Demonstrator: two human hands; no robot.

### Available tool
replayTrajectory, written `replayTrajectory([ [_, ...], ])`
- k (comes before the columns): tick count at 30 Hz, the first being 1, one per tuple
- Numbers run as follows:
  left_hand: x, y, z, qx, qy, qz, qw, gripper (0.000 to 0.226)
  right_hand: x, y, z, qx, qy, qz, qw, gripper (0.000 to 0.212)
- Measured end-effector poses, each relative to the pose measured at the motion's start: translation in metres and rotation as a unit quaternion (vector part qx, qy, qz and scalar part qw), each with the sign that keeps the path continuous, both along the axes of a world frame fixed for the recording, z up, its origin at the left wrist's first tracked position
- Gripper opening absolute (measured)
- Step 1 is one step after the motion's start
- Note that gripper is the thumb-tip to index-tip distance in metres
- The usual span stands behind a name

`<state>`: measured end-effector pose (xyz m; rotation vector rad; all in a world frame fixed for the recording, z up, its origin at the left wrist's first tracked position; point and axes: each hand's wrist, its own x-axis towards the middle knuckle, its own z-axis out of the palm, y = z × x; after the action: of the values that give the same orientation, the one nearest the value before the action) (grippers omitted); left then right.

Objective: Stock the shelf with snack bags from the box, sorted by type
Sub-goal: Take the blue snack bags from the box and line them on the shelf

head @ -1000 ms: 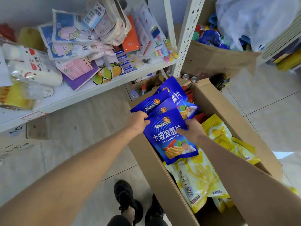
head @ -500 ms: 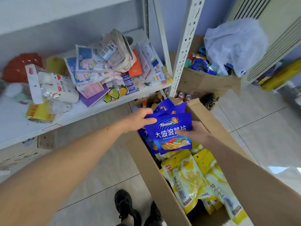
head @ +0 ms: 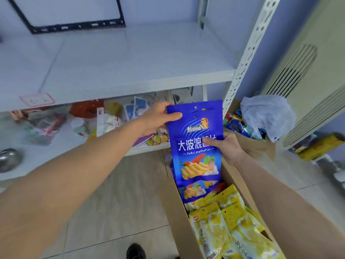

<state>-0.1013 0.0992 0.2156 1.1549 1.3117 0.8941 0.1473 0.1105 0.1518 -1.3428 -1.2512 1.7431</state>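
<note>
So the white shelf (head: 130, 58) fills most of the view, its upper board bare apart from a dark frame (head: 74, 25) at the back and a pinkish label (head: 37, 99) on the front edge, while the level underneath is a jumble of packets and wrappers that's too blurry to sort out. Below right sits the cardboard box (head: 179, 217), open on the tiled floor, with yellow bags (head: 224, 230) lying flat inside. Off to the right a second box (head: 255, 146) holds a crumpled plastic bag (head: 267, 114) and some colourful stuff. Over the near box, the blue bags (head: 197, 146) are held upright in a stack, at least two of them since another one peeks out below the front one, roughly level with the lower shelf. The left hand (head: 158, 118) pinches the top left corner, thumb on the front. The right hand (head: 225, 146) grips the right edge about midway, thumb across the print. A black shoe (head: 135, 251) pokes in at the bottom.
</note>
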Motion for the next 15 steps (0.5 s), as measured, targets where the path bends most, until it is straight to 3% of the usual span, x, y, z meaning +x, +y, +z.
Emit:
replayTrajectory([
  [3,-0.021,-0.014,0.025,0.041,-0.046,0.087,0.994,0.019,-0.03,0.003,0.036,0.012,0.023,-0.013,1.0,0.027],
  [5,-0.036,-0.027,0.039,0.053,-0.08,0.139,0.986,0.025,-0.052,0.003,0.057,0.022,0.027,-0.008,0.999,0.028],
  [8,-0.06,-0.05,0.049,0.056,-0.103,0.145,0.982,0.021,-0.089,0.003,0.085,0.036,0.031,0.004,0.999,0.039],
  [11,-0.089,-0.073,0.051,0.054,-0.088,0.142,0.984,0.024,-0.134,0.001,0.106,0.044,0.038,0.019,0.998,0.029],
  [15,-0.138,-0.095,0.059,0.055,-0.103,0.188,0.975,0.017,-0.204,-0.006,0.125,0.048,0.042,0.044,0.997,0.034],
])
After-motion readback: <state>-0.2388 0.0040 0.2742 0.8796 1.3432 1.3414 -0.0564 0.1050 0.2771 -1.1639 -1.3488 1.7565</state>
